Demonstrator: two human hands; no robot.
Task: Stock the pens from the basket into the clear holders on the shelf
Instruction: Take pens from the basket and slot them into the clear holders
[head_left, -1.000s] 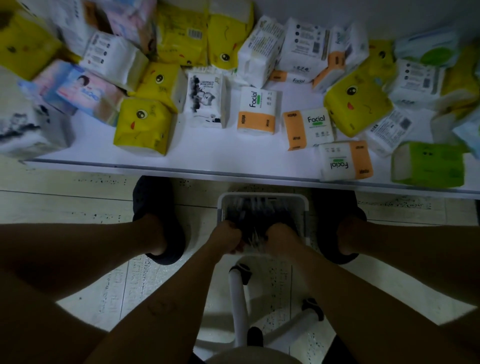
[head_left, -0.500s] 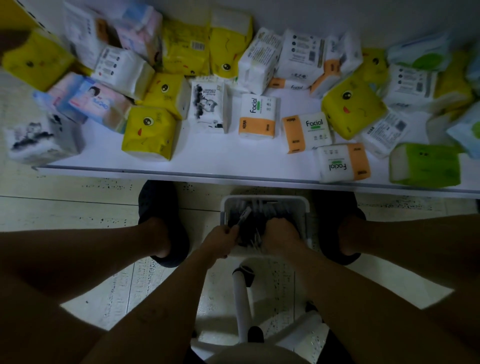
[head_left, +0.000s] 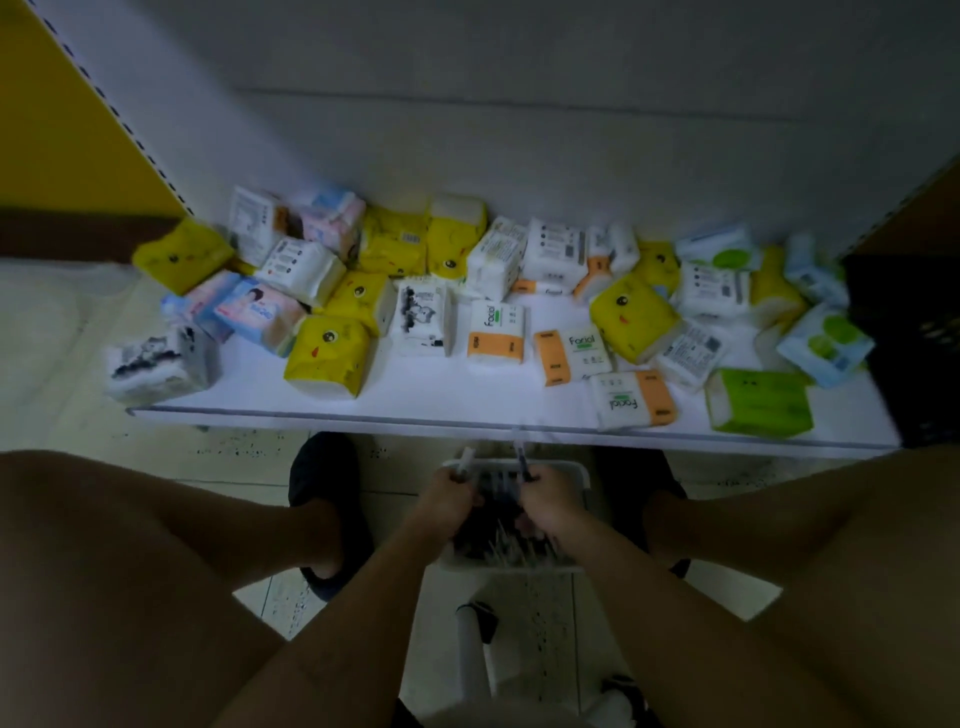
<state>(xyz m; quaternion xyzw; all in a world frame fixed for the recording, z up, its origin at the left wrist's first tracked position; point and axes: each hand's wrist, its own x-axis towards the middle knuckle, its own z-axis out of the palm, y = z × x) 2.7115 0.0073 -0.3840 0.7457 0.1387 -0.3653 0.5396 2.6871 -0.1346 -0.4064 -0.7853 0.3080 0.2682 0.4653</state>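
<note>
A yellow panel (head_left: 47, 104) fills the upper left of the frame beside a white shelf (head_left: 467, 400) strewn with soft tissue packs. From the left edge they run: a grey-and-white printed pack (head_left: 161, 364) at the shelf's front corner, pink-and-blue packs (head_left: 260, 317) behind it, then a cluster of yellow packs (head_left: 327, 353) with a small cartoon face. At centre stand white-and-orange packs (head_left: 496, 330) marked "Facial", one of them lying on its side at the front edge. Further right sit more yellow and white packs and a green pack (head_left: 758, 400), with a black crate (head_left: 904, 338) at the far right edge, its contents too dark to tell.

Below the shelf, in the lower half of the frame, a seated person's bare legs frame the floor, a black shoe (head_left: 324, 483) at centre left. Between the knees, a white basket (head_left: 519, 565) rests on the floor just under the shelf's front lip, packed with dark pens (head_left: 498, 545) lying lengthwise. The left hand (head_left: 447, 501) is inside the basket's left side, fingers curled round a white-ended pen (head_left: 466, 460) that juts up past the rim. The right hand (head_left: 550, 504) is just beside it over the basket's right side, fingers curled round a dark pen (head_left: 521, 460) pointing up toward the shelf. A white stool base (head_left: 472, 654) shows at bottom centre.
</note>
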